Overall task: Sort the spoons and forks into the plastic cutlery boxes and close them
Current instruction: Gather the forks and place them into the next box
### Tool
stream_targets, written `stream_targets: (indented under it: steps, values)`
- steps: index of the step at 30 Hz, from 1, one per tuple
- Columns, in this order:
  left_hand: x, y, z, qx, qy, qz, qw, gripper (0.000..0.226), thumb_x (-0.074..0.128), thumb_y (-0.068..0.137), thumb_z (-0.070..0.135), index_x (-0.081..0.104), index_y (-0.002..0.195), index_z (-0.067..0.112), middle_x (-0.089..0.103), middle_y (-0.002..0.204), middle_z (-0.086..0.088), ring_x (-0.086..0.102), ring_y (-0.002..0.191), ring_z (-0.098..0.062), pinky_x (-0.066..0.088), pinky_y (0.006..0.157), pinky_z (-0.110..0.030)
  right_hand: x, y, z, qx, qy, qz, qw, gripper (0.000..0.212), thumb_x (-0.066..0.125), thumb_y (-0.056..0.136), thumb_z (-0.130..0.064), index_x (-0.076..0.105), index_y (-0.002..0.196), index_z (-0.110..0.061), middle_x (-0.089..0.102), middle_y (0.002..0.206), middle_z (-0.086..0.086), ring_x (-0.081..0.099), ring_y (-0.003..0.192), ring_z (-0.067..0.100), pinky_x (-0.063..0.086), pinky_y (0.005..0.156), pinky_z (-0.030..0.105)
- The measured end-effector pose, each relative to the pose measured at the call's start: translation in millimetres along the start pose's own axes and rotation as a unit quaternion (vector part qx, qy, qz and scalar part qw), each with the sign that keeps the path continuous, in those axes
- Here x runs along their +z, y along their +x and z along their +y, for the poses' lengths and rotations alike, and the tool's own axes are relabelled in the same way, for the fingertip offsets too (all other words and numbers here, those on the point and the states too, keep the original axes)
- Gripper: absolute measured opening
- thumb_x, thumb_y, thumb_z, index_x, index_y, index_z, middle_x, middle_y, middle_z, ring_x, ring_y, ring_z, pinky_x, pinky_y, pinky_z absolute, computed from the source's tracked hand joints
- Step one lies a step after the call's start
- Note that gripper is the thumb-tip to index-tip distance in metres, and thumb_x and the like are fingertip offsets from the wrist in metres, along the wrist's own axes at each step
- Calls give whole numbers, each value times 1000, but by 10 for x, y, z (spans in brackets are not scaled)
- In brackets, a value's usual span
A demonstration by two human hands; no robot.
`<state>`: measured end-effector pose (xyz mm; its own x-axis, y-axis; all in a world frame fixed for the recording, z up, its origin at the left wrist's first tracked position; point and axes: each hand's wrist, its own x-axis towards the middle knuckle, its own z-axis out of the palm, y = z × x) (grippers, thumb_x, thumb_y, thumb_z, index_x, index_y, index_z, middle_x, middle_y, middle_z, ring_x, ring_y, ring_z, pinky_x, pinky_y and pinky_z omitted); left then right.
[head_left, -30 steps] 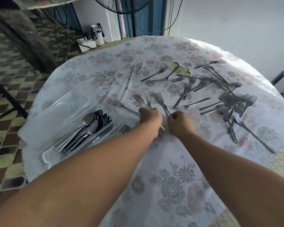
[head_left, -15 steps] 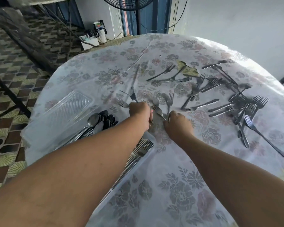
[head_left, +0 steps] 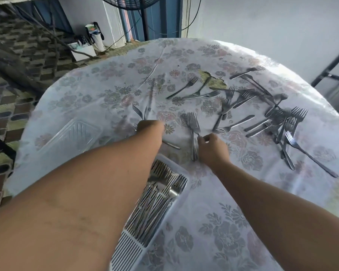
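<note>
Round counter (head_left: 106, 94) strewn with loose forks (head_left: 282, 122) toward the right edge. Fork box (head_left: 181, 171) at near edge, long axis running away, just beside right hand (head_left: 213, 149) pinching gathered forks (head_left: 193, 132). Left hand (head_left: 150, 128) curled round another fork (head_left: 172, 145).

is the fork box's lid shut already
No, the fork box lies open near the table's front, the forks inside uncovered, while the right hand pinches another fork.

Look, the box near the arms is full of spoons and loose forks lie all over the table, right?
Not spoons: the head view shows the box holds forks, tines showing. Loose forks do lie across the table.
</note>
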<state>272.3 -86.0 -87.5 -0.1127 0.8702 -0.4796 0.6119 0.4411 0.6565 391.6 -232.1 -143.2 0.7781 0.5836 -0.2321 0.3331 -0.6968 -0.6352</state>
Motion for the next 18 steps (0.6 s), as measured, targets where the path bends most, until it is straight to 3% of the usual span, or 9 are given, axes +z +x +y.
stream_targets:
  steps: [2, 5, 10, 14, 16, 18]
  values:
    - [-7, 38, -31, 30, 97, -7, 995, 50, 75, 89, 32, 61, 123, -3, 72, 114, -9, 70, 102, -20, 58, 78, -27, 58, -8, -19, -11, -66, 11, 998, 45, 50, 95, -58, 67, 97, -17, 69, 95, 9, 62, 101, 35, 52, 85, 39]
    - [24, 16, -131, 108, 224, -58, 967, 43, 75, 91, 36, 59, 117, 6, 71, 108, -12, 71, 93, -25, 54, 62, -31, 142, -41, -54, 0, -143, 27, 989, 54, 53, 91, -66, 67, 109, -17, 56, 119, 14, 49, 119, 37, 46, 95, 44]
    - [118, 1, -224, 185, 301, -34, 935, 24, 59, 94, 3, 65, 116, 5, 70, 114, -12, 68, 104, -29, 51, 72, -32, 218, -39, -181, 16, -133, -2, 991, 31, 58, 92, -39, 72, 103, -14, 50, 122, 18, 53, 114, 42, 49, 96, 43]
    - [116, -20, -216, 265, 313, 0, 912, 19, 53, 94, -2, 65, 106, 7, 70, 110, -12, 66, 98, -29, 47, 70, -34, 205, -85, -293, 35, -151, -37, 987, 27, 54, 87, -25, 69, 101, -8, 55, 114, 19, 61, 99, 39, 55, 85, 40]
    - [112, -39, -207, 306, 336, -5, 891, 18, 51, 93, -4, 61, 100, 10, 69, 107, -11, 65, 94, -29, 45, 69, -34, 220, -115, -314, 21, -162, -32, 986, 17, 54, 89, -20, 60, 95, -6, 59, 102, 16, 59, 86, 34, 50, 72, 36]
    - [108, -38, -217, 331, 342, -6, 879, 16, 53, 93, -4, 58, 100, 10, 68, 105, -11, 66, 96, -31, 45, 68, -35, 234, -117, -315, 13, -145, -13, 989, 13, 54, 92, -16, 55, 102, -7, 57, 95, 11, 53, 83, 31, 43, 69, 34]
